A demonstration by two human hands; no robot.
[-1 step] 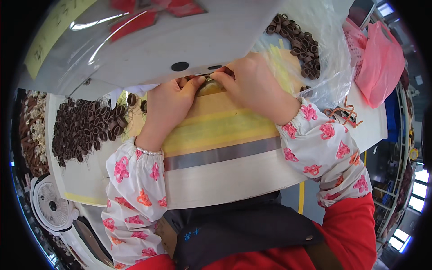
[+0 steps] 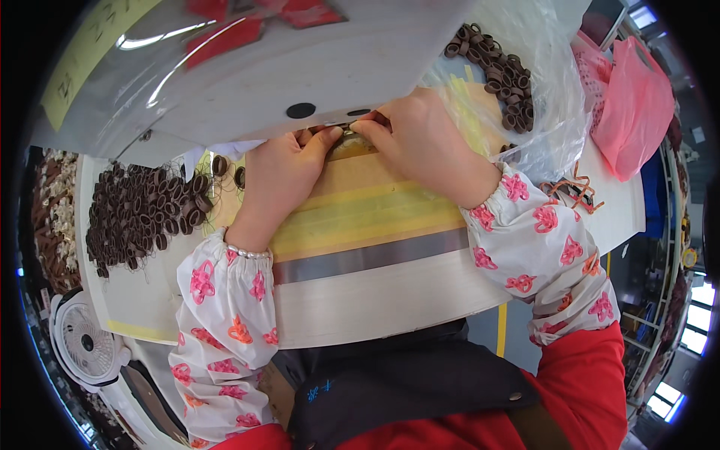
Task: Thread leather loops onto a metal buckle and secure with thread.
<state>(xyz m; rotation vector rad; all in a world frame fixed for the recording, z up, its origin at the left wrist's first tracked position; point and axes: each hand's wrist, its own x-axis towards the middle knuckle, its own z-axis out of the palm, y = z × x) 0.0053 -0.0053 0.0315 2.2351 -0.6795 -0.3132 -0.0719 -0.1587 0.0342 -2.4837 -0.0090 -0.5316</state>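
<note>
Under the front edge of a white machine head point(image 2: 300, 71), likely a sewing machine, my left hand point(image 2: 289, 169) and my right hand point(image 2: 424, 146) meet from either side. Thumb and fingers of each hand are pinched together, the tips almost touching. Whatever lies between them is small and dark, mostly covered by the fingers and the machine. Below the hands is a tan and yellow taped work surface point(image 2: 367, 214). Left of my left hand lies a heap of small brown loops point(image 2: 146, 206) with loose thread ends. One single brown loop point(image 2: 220, 166) sits closer to the machine.
More brown loops point(image 2: 514, 79) lie at the right by a clear plastic bag point(image 2: 559, 97). Beyond it is a pink plastic bag point(image 2: 634, 112). Orange-brown strips point(image 2: 576, 189) rest on the table's right side. A white fan point(image 2: 84, 337) stands off the left edge.
</note>
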